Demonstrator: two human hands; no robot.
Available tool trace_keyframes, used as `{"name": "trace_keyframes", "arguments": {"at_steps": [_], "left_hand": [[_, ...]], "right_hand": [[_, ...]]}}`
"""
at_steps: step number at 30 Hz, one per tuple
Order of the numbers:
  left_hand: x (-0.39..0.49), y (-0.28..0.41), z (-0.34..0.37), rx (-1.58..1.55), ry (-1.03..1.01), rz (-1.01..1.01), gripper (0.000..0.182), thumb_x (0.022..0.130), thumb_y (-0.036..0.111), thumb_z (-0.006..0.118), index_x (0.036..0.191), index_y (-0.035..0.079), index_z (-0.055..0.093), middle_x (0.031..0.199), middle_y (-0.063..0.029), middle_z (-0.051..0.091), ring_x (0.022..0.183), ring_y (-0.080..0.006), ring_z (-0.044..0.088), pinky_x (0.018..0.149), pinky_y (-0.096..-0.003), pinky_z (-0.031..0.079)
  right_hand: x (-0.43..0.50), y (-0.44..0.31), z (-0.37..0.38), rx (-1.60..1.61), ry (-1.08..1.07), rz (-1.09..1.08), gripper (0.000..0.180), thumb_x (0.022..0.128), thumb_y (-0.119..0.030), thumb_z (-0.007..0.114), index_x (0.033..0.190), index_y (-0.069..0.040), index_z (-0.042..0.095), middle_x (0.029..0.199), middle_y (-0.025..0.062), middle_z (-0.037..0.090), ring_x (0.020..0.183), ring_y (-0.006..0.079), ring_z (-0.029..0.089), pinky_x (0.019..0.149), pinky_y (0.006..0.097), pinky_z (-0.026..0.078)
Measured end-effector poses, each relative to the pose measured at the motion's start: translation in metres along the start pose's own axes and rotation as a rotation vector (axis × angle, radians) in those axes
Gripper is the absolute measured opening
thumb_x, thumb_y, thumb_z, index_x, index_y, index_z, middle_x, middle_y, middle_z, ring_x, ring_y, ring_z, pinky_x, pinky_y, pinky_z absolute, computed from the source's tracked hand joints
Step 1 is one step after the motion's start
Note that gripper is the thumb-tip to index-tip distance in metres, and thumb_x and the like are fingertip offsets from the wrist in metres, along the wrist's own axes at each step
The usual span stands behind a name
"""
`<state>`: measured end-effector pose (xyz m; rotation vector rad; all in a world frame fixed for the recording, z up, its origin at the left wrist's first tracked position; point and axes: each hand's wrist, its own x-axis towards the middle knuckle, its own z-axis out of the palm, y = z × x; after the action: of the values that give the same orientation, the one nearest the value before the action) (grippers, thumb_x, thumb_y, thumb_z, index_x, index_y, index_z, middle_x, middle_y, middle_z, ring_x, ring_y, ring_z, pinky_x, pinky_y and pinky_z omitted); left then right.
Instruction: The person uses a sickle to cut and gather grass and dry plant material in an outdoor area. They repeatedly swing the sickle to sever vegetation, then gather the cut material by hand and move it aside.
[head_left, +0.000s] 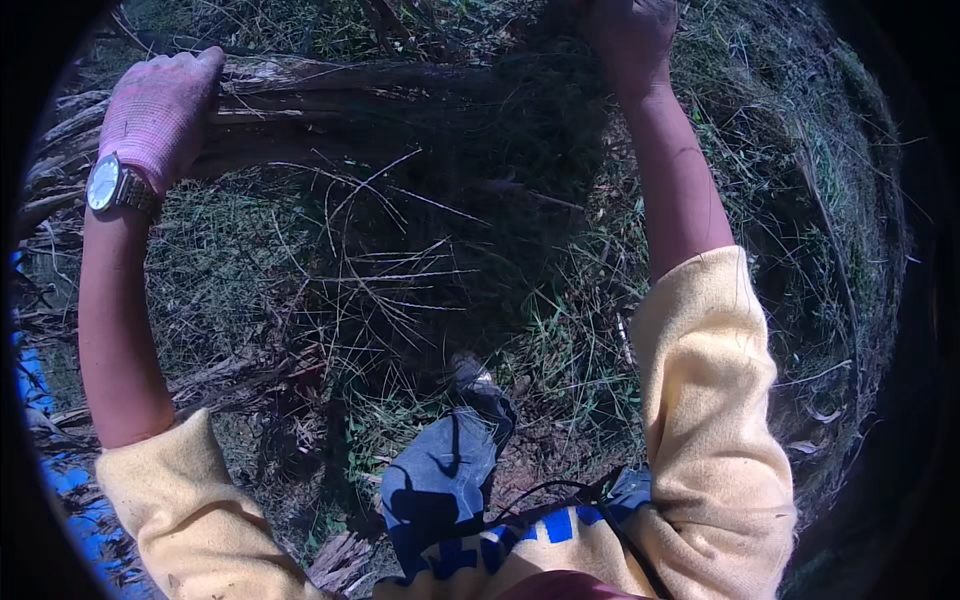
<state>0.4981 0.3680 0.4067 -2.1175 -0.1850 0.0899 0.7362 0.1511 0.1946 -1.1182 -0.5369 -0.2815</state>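
My left hand (159, 116), in a pinkish knit glove with a watch (105, 184) at the wrist, is at the upper left. It is curled over a long bundle of dry, fibrous bark (300, 82), with the fingertips hidden on the far side. The bark runs rightward into deep shadow and fans out in ragged strips left of the hand. At the top edge, my right hand (637, 41) is bent into a fist and partly cut off by the frame. Whatever it may hold cannot be made out against the dark patch beside it.
Thin dry grass stalks (390, 277) stick up between my arms. Below are one trouser leg (442, 465) and a shoe (476, 375) on grassy ground. Loose bark (341, 559) lies near the leg. Something bright blue (34, 375) shows at the left rim. A black cord (622, 532) hangs at my waist.
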Motion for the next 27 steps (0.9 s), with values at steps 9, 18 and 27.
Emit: {"name": "trace_keyframes", "arguments": {"at_steps": [9,18,27], "left_hand": [[-0.062,0.001,0.062,-0.004,-0.149,-0.058,0.052,0.077,0.022,0.075,0.121,0.008,0.051,0.093,-0.0104,0.060,0.090,-0.0263,0.061,0.080,-0.0388,0.049],[-0.160,0.113,-0.008,-0.092,-0.505,-0.195,0.020,0.086,0.008,0.054,0.106,0.007,0.056,0.075,-0.0108,0.062,0.070,-0.0272,0.065,0.059,-0.0396,0.053],[-0.098,0.031,0.046,-0.157,-0.423,-0.189,0.052,0.075,0.007,0.067,0.125,0.009,0.052,0.094,-0.0148,0.062,0.092,-0.0321,0.062,0.079,-0.0424,0.049]], "right_hand": [[-0.280,0.181,-0.048,-0.987,-1.068,0.742,0.045,0.091,-0.034,0.052,0.124,-0.005,0.057,0.107,0.0236,0.066,0.103,0.0340,0.064,0.090,0.0382,0.051],[-0.265,0.141,-0.068,-1.015,-0.921,0.711,0.035,0.094,-0.037,0.051,0.102,-0.003,0.055,0.090,0.0236,0.067,0.088,0.0370,0.067,0.078,0.0459,0.053],[-0.170,0.143,-0.003,-0.897,-0.749,0.504,0.048,0.098,-0.047,0.042,0.104,-0.003,0.059,0.090,0.0258,0.066,0.088,0.0444,0.063,0.072,0.0515,0.048]]}}
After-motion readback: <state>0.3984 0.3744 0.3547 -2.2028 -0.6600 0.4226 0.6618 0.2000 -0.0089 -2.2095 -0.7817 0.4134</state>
